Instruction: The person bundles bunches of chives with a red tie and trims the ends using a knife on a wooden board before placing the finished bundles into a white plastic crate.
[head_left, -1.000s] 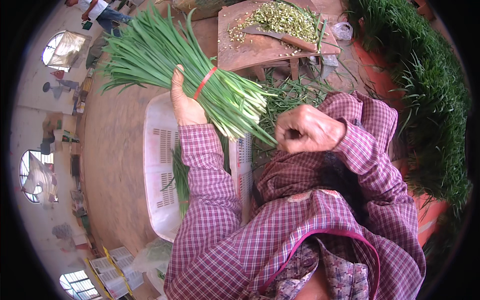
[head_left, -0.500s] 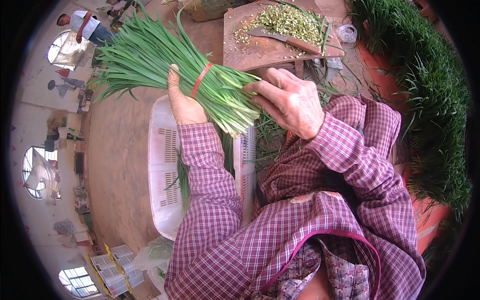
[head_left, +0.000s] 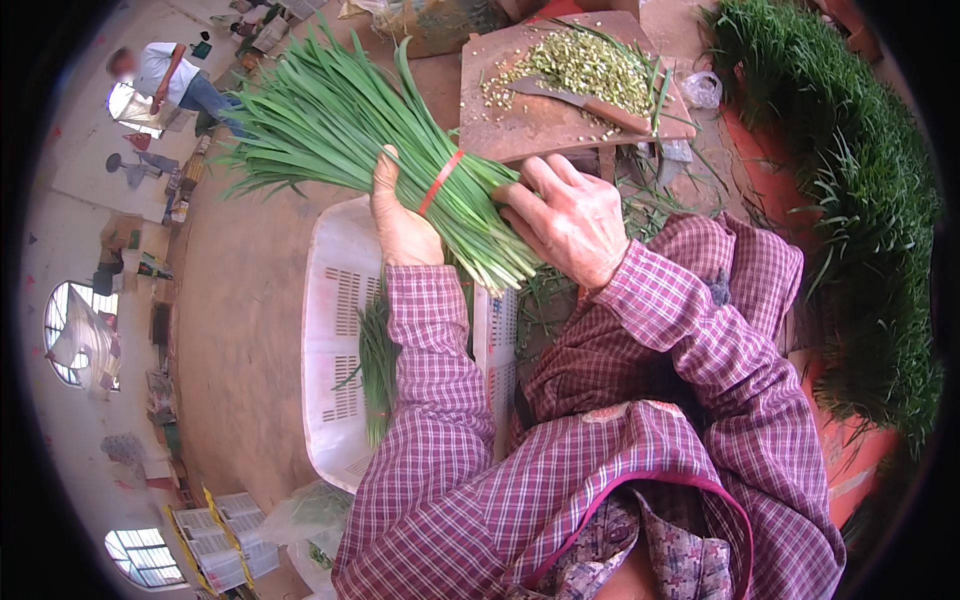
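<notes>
Before a brown wooden table [head_left: 500,135], the left hand [head_left: 405,218] grips a red-banded green leafy bundle [head_left: 350,125], I judge to steady it; the right hand [head_left: 577,212] touches it, grip unclear.

Low wooden table [head_left: 490,130], pale-green chopped stems [head_left: 585,65] heaped on it, knife [head_left: 612,112] alongside

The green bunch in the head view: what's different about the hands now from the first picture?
The right hand moved up and left in the picture, from beside the pale stalk ends to touching the bunch near them. The left hand still holds the green bunch; the red band is still around it.
</notes>
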